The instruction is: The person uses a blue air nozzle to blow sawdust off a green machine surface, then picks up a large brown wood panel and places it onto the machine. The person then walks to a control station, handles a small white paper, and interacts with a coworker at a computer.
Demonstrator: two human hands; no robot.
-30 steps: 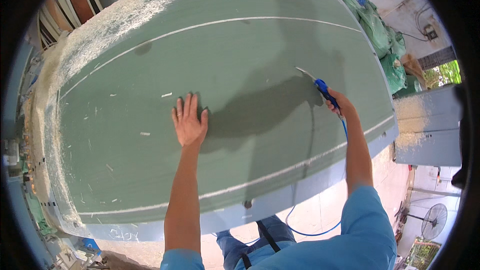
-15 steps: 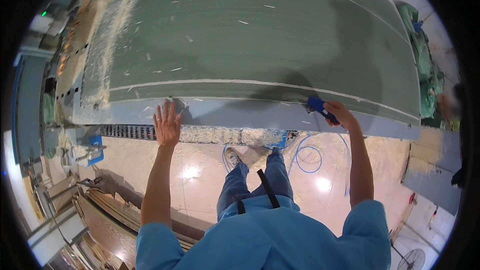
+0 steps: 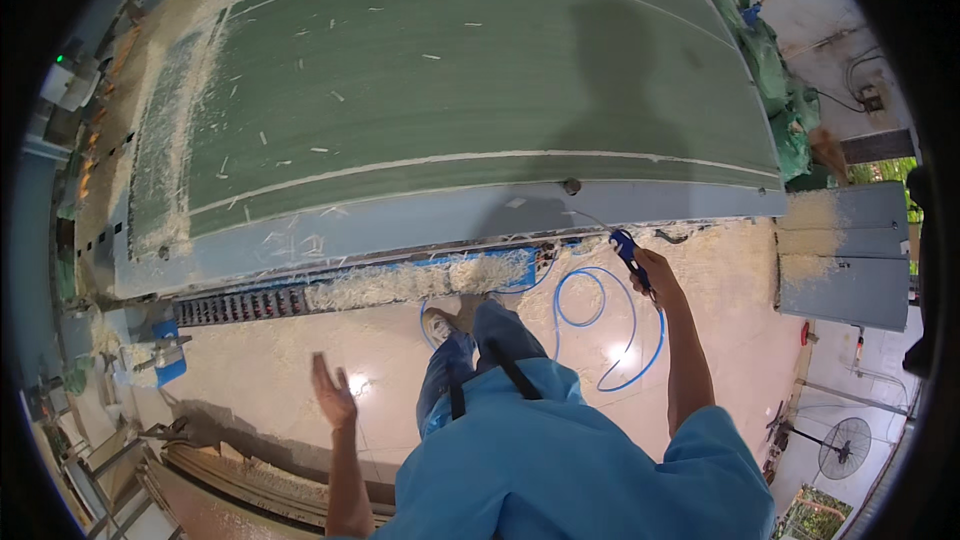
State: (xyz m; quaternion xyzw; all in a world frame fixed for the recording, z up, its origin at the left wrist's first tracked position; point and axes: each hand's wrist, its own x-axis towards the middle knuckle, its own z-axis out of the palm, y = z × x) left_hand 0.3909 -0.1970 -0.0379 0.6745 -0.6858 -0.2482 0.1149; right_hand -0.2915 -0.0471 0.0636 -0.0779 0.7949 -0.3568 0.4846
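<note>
My right hand (image 3: 656,275) is closed round the grip of a dark blue air blow gun (image 3: 624,244). Its thin nozzle points up and left, over the grey-blue front edge (image 3: 420,212) of a large green-topped machine bed (image 3: 450,100). A blue air hose (image 3: 654,348) hangs from the gun and loops above the floor. Empty and with its fingers apart, my left hand (image 3: 335,400) is in the air on the left side, well away from the bed. Small pale chips (image 3: 300,240) lie on the bed's left front edge and are scattered across the green top.
Sawdust fills a trough along a cable chain (image 3: 240,307) below the bed. Stacked boards (image 3: 240,485) lean at the lower left. Grey panels (image 3: 855,255) dusted with sawdust stand at the right, near green sheeting (image 3: 790,120). A fan (image 3: 845,447) is at the lower right.
My left hand has lifted off the bed's edge and drawn back toward me. The blow gun has come down and slightly left with my right hand. Chips now lie on the left front edge.
</note>
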